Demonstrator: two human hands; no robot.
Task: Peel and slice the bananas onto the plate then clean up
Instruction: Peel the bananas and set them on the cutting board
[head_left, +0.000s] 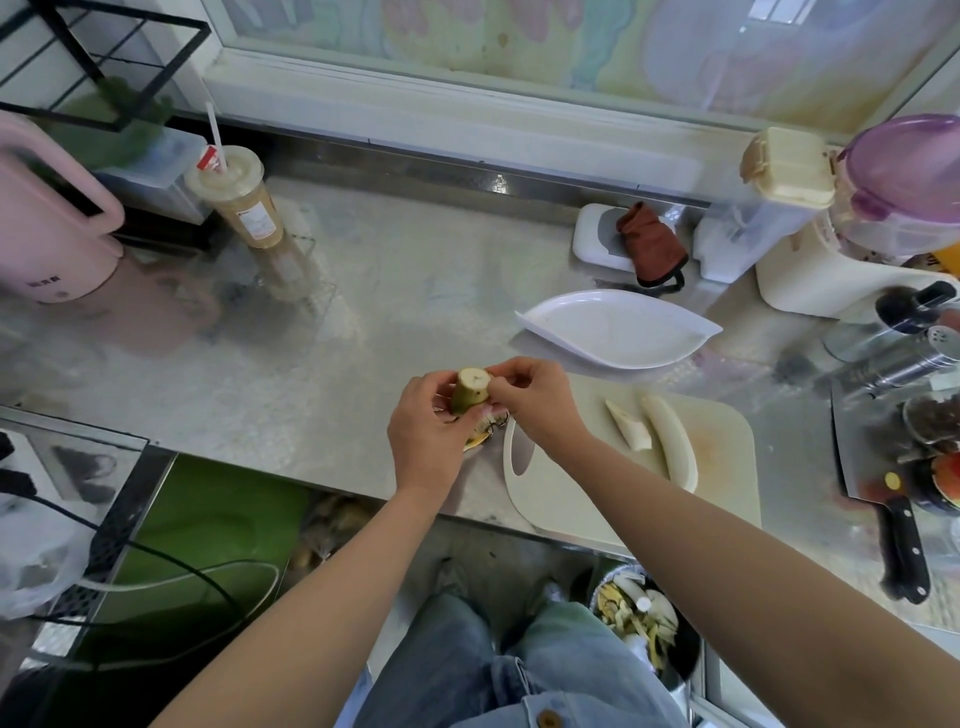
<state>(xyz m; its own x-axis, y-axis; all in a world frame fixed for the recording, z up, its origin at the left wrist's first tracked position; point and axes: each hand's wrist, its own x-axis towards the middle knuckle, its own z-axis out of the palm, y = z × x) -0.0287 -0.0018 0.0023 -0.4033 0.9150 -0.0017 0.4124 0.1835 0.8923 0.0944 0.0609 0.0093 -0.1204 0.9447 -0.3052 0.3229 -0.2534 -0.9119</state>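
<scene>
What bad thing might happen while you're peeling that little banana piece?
1. The banana piece is held by the left hand while the right hand pinches its peel, over the counter; it might slip out and land there.
2. The cutting board seems to jut past the counter's front edge, with the long peeled banana near that end; a bump might tip it.
3. The knife lies close to the edge and might get knocked off.

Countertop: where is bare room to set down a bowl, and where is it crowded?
Free: the wide counter stretch between the drink cup, the plate and the left hand holding the banana piece. Also the right end of the cutting board, beyond the peeled bananas. Crowded: the right edge, with knife and shakers.
</scene>
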